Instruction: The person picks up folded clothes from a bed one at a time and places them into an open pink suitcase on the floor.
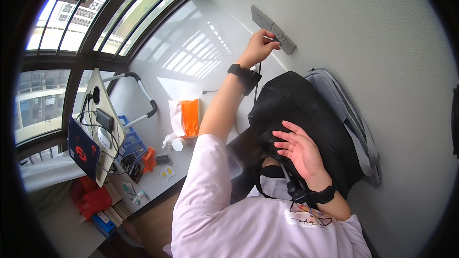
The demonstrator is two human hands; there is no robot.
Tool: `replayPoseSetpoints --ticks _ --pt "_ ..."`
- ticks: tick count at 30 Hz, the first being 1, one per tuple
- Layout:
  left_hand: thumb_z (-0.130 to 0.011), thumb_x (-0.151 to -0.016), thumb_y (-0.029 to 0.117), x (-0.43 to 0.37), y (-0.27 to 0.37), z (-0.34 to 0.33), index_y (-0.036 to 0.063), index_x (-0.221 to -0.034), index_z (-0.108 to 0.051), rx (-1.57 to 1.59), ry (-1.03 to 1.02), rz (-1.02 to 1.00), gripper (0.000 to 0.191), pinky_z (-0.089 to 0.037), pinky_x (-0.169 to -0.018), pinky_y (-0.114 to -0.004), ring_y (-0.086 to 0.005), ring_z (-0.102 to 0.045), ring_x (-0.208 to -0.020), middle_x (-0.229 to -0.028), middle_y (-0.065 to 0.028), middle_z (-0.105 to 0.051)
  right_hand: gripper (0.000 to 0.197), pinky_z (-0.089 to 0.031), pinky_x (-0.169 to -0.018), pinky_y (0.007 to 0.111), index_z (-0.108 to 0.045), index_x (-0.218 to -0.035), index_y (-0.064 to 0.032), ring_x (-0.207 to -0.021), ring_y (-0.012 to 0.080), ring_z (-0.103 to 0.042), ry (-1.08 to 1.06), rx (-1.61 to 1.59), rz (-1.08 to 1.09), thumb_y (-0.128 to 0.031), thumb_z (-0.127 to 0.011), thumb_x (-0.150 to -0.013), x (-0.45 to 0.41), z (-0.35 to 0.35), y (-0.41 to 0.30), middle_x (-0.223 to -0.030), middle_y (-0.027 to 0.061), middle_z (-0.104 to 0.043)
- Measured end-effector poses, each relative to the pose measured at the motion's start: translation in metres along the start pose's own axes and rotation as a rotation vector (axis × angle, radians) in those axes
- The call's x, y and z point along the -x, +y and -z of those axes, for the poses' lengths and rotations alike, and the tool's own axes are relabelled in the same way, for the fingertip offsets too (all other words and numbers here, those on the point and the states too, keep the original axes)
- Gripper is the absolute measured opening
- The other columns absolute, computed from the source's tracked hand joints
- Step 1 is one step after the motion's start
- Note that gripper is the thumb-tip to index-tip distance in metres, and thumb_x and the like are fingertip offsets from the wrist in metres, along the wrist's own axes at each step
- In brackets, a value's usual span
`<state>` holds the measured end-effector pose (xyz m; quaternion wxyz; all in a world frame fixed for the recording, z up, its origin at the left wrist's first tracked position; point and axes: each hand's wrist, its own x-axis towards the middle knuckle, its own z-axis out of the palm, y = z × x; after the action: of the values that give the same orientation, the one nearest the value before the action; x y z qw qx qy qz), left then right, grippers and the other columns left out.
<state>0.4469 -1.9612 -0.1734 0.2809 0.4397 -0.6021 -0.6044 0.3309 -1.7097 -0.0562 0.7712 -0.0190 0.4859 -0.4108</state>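
Note:
Up at the wall socket panel (267,25), my left hand (262,46) pinches a small dark plug (277,40) between thumb and fingers, right at the lower socket. Whether its pins are in the holes cannot be told. A dark cable (256,91) runs down past my left wrist. My right hand (300,148), palm showing and fingers apart, holds nothing in front of a large black bag (297,111). Both wrists wear black bands with devices.
A grey backpack (344,111) leans between the black bag and the wall. The white desk (157,96) bears an orange-and-white packet (184,118), a white-lidded jar (179,144), a blue rack (132,141) and a tilted folding table (118,123) with a laptop (84,150). Barred windows stand left.

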Motion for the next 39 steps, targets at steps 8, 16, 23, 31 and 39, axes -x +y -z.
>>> replayPoseSetpoints --ticks 8,16,23,31,39 --pt "-0.057 -0.078 0.003 0.115 0.068 0.018 -0.0005 -0.097 -0.046 0.291 0.151 0.097 0.023 -0.035 -0.050 -0.017 -0.0051 -0.049 -0.060 -0.079 -0.0106 -0.062 0.040 -0.044 -0.075 0.029 -0.039 -0.123 -0.0050 -0.086 0.0186 -0.056 -0.039 -0.076 -0.019 -0.016 -0.043 -0.086 -0.002 0.010 -0.002 -0.110 0.0152 -0.053" --pt "-0.060 -0.075 -0.001 0.234 0.095 0.024 0.0017 -0.091 -0.044 0.395 0.220 0.097 0.022 -0.044 -0.065 -0.024 -0.0146 -0.057 -0.078 -0.090 -0.0080 -0.056 0.040 -0.044 -0.075 0.030 -0.038 -0.123 -0.0050 -0.086 0.0190 -0.056 -0.059 -0.044 -0.017 -0.016 -0.043 -0.085 -0.001 0.008 -0.001 -0.109 0.0151 -0.053" --pt "-0.067 -0.067 -0.005 0.311 0.096 0.013 -0.0035 -0.084 -0.044 0.653 0.132 -0.065 0.028 -0.048 -0.067 -0.028 -0.0201 -0.059 -0.076 -0.086 -0.0172 -0.058 0.041 -0.044 -0.077 0.030 -0.038 -0.123 -0.0055 -0.088 0.0195 -0.055 -0.069 -0.049 -0.009 -0.018 -0.044 -0.085 -0.001 0.012 0.001 -0.109 0.0152 -0.053" --pt "-0.066 -0.074 0.010 0.313 0.059 0.004 0.0037 -0.092 -0.042 0.737 0.139 -0.078 0.030 -0.042 -0.058 -0.023 -0.0173 -0.057 -0.076 -0.083 -0.0122 -0.056 0.038 -0.043 -0.077 0.030 -0.040 -0.121 -0.0059 -0.088 0.0186 -0.054 -0.074 -0.009 0.016 -0.017 -0.043 -0.084 -0.001 0.007 0.008 -0.107 0.0144 -0.054" --pt "-0.051 -0.086 0.015 0.291 0.014 -0.065 0.0104 -0.111 -0.043 1.486 0.207 -0.119 0.026 -0.029 -0.052 -0.018 -0.0043 -0.035 -0.056 -0.088 -0.0044 -0.043 0.038 -0.043 -0.077 0.030 -0.040 -0.120 -0.0061 -0.088 0.0189 -0.054 -0.083 -0.004 0.023 -0.017 -0.044 -0.084 0.005 0.008 0.016 -0.108 0.0145 -0.054"
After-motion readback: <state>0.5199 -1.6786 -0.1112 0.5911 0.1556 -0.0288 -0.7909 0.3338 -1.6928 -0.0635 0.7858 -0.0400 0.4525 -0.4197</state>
